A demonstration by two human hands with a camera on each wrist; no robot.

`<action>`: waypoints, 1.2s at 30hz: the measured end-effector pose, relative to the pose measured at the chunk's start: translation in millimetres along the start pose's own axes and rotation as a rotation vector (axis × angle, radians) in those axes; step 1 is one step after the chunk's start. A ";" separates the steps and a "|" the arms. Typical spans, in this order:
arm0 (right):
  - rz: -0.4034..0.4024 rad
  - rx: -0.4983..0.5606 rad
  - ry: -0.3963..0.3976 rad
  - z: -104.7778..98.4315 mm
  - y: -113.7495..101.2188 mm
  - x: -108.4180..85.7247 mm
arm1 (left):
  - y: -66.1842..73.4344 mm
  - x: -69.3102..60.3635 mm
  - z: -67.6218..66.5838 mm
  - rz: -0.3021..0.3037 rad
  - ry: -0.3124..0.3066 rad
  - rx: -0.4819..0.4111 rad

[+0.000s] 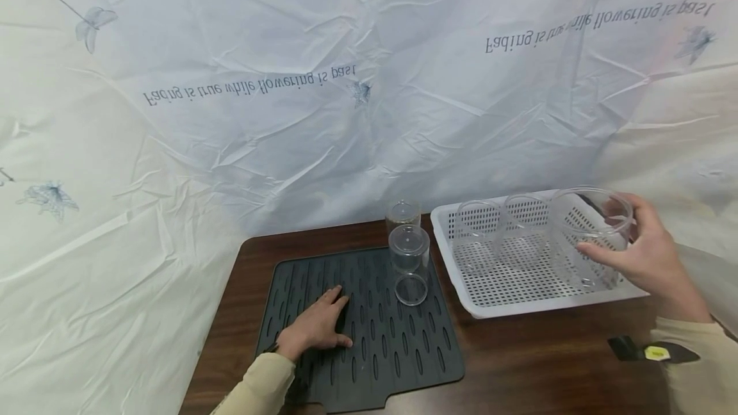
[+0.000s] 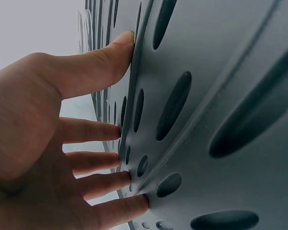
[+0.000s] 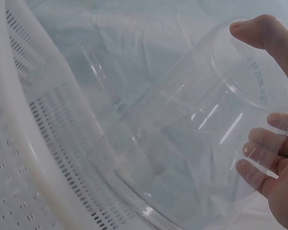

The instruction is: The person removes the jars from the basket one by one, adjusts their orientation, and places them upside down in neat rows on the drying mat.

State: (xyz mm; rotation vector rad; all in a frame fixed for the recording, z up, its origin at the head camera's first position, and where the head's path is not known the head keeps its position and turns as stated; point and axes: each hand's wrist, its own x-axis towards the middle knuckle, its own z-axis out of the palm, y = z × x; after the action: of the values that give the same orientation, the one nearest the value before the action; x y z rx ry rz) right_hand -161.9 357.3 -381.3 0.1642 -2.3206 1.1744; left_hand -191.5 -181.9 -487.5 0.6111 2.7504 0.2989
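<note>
My left hand [image 1: 317, 328] rests palm down with spread fingers on a dark drying mat [image 1: 398, 354] dotted with oval slots. In the left wrist view its fingertips [image 2: 121, 132] touch the mat's surface. On the right, my right hand [image 1: 651, 248] grips a large clear plastic cup [image 1: 585, 252] by its side, over the right part of a white perforated basket [image 1: 519, 309]. The right wrist view has the thumb and fingers around one end of the same see-through cup [image 3: 182, 129]. Whether it touches the basket floor, I cannot tell.
Two more clear cups, a left one [image 1: 477, 235] and a right one [image 1: 526, 232], stand in the basket. A clear cylinder [image 1: 409, 261] stands on the mat's far right corner, with another clear cup [image 1: 403, 212] behind it. White printed sheeting [image 1: 323, 165] hangs behind the brown table [image 1: 519, 364].
</note>
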 end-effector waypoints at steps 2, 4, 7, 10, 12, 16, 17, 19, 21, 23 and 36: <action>-0.004 -0.007 -0.005 1.2 -4.4 -0.4 | 0.3 -0.4 0.0 0.004 -0.001 -0.002; -0.008 -0.020 -0.011 3.1 -10.2 -0.6 | 0.3 -0.5 0.3 0.002 -0.003 0.000; -0.036 -0.041 -0.013 7.1 -19.9 0.3 | 0.7 -0.4 0.2 -0.006 -0.010 0.003; -0.090 -0.063 -0.007 12.5 -28.1 2.1 | 1.7 0.2 -0.5 -0.011 -0.012 0.004; -0.128 -0.078 0.002 16.5 -31.8 3.2 | 3.0 0.2 -1.0 -0.015 -0.012 0.005; -0.189 -0.113 0.016 25.4 -38.9 4.9 | 5.9 0.4 -2.5 -0.021 -0.022 -0.009; -0.206 -0.123 0.022 27.5 -40.2 5.4 | 6.7 0.5 -3.2 -0.024 -0.025 -0.015; -0.245 -0.144 0.031 31.9 -42.9 6.8 | 8.2 0.9 -5.3 -0.014 -0.019 -0.037; -0.287 -0.166 0.042 36.1 -45.2 8.7 | 9.6 0.8 -8.5 0.007 0.001 -0.059; -0.307 -0.175 0.043 40.1 -48.4 9.9 | 11.9 -0.1 -13.8 0.033 0.029 -0.088; -0.461 -0.169 -0.034 69.9 -80.8 16.0 | 51.3 -19.4 -75.9 0.099 0.432 -0.300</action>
State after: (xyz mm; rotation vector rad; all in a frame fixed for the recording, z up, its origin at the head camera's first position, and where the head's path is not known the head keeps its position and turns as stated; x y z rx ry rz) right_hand -176.7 255.2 -349.2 0.6231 -2.2312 0.7484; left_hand -181.2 -155.2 -398.4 0.6653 2.9855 0.9476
